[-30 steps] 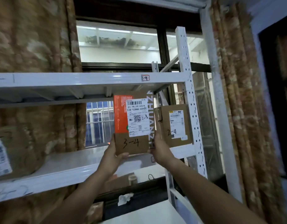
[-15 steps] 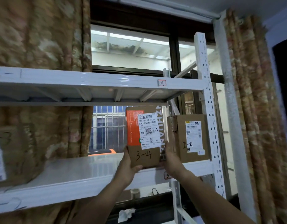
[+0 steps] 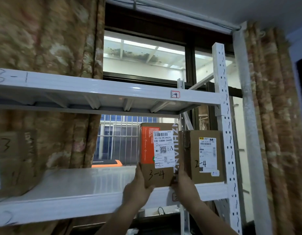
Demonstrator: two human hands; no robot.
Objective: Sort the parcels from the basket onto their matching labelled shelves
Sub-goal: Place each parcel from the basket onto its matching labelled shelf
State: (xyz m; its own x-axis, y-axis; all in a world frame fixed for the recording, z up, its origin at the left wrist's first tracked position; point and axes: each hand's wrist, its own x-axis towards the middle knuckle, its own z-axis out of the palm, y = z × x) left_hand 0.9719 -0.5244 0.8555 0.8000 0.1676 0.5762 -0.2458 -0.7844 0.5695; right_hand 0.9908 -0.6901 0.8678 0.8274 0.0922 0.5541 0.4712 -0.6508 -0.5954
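Upright between the left hand [image 3: 138, 189] and right hand [image 3: 184, 185], the parcel marked 3-4 [image 3: 158, 155] is at the lower shelf [image 3: 79, 189] front edge (upper shelf [image 3: 96, 89] overhead), just left of the parcel marked 2-4 [image 3: 206, 155] standing on it, another box [image 3: 12, 163] far left.

Makeshift parcel storeroom: labelled white steel shelving [image 3: 96, 89], cardboard parcels [image 3: 194, 173], curtained window [image 3: 143, 65]

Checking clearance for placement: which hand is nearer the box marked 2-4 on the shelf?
Right. The right hand grips the lower right edge of the 3-4 parcel, close beside the 2-4 box. The left hand grips its lower left edge, on the far side.
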